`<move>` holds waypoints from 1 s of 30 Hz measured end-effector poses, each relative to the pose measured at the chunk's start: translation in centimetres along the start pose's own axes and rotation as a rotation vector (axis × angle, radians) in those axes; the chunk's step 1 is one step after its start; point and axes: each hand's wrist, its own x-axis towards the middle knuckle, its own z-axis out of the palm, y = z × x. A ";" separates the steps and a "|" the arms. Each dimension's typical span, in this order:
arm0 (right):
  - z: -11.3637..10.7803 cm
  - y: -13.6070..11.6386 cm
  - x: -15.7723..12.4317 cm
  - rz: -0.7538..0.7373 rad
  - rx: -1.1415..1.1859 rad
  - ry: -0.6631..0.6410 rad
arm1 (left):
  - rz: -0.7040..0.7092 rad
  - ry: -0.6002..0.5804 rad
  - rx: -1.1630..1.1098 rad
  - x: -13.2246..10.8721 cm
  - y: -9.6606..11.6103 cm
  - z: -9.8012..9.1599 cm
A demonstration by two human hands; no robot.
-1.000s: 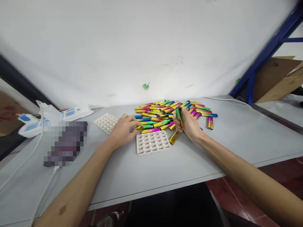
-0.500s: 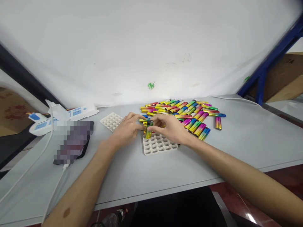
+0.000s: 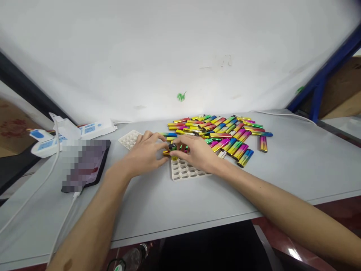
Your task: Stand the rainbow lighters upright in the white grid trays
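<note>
A white tray with rows of oval holes (image 3: pixel 184 171) lies on the grey table (image 3: pixel 197 195). My right hand (image 3: pixel 196 154) pinches a yellow-green lighter with a black top (image 3: pixel 173 149) upright at the tray's far left corner. Beside it my left hand (image 3: pixel 145 154) rests with fingers curled, its fingertips touching the lighter and the tray's corner. Behind both hands lies a pile of many shiny rainbow-coloured lighters (image 3: pixel 222 131).
A second white holed tray (image 3: pixel 128 138) lies behind my left hand. A phone with a cable (image 3: pixel 84 165) and white power strips (image 3: pixel 84 130) sit at the left. A white wall stands behind; blue shelving (image 3: pixel 324 75) and cardboard boxes are at the right.
My right hand carried a lighter from the pile leftward to the tray's far left corner and lowered it. My left hand closed in on it. The view shifted a little.
</note>
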 end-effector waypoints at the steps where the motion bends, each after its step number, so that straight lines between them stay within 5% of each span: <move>1: 0.0 0.0 -0.1 0.001 -0.021 -0.010 | -0.006 0.005 0.001 0.0 0.0 0.1; 10: -1.7 0.7 -1.1 0.124 -0.055 0.219 | -0.091 0.007 -0.172 0.2 -0.4 -0.3; 16: -1.2 1.7 -1.1 0.119 -0.028 0.179 | -0.152 0.146 -0.369 0.4 -0.1 -0.5; 24: -1.8 1.4 -0.9 0.259 0.329 0.252 | -0.108 0.220 -0.358 0.8 0.6 0.7; 30: -2.1 1.9 -0.9 0.439 0.594 0.379 | -0.057 0.159 -0.204 0.8 0.3 1.5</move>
